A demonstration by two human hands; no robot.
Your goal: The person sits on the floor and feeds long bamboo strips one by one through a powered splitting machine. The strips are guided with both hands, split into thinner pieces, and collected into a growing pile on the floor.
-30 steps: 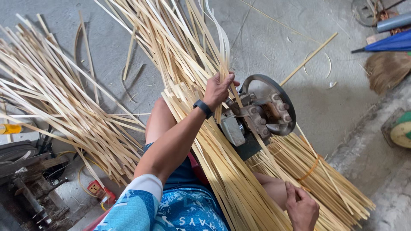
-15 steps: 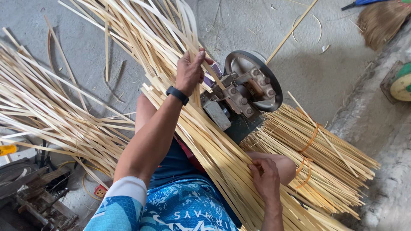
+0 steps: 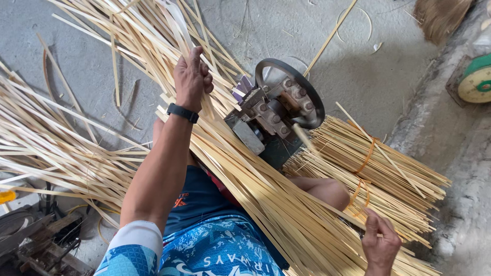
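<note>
Left hand [image 3: 192, 76] clenched around flat bamboo strips [image 3: 266, 204] lying across the lap beside the roller machine [image 3: 279, 110]. Right hand [image 3: 379, 244] pinches one thin sliver. Tied bundle [image 3: 373, 174] finished; loose strips remain.

right hand [image 3: 379, 244] pulled back, pinching thin strip [image 3: 353, 225]

I see a black wristband [image 3: 182, 112] on my left arm, a blue-and-white patterned sleeve [image 3: 130, 250], and navy shorts [image 3: 197, 199].

Bare concrete floor [image 3: 409, 66] beyond the machine [image 3: 279, 115] — bamboo strips [image 3: 245, 174] crowding everywhere else.
</note>
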